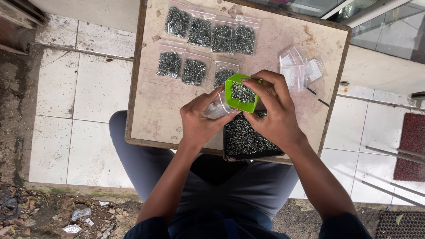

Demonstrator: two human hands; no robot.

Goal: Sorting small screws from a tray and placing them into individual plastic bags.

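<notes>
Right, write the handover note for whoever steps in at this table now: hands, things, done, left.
Left hand: holds a small clear bag, mouth toward the cup.
Right hand: grips the green cup, part full of screws, tilted at the bag.
Black tray of loose screws sits at the near edge of the table, under the hands.
Done: seven filled bags lie in two rows at the far side.
Left: the bag in hand shows no screws yet; the tray is still well stocked; empty bags wait on the right.
</notes>
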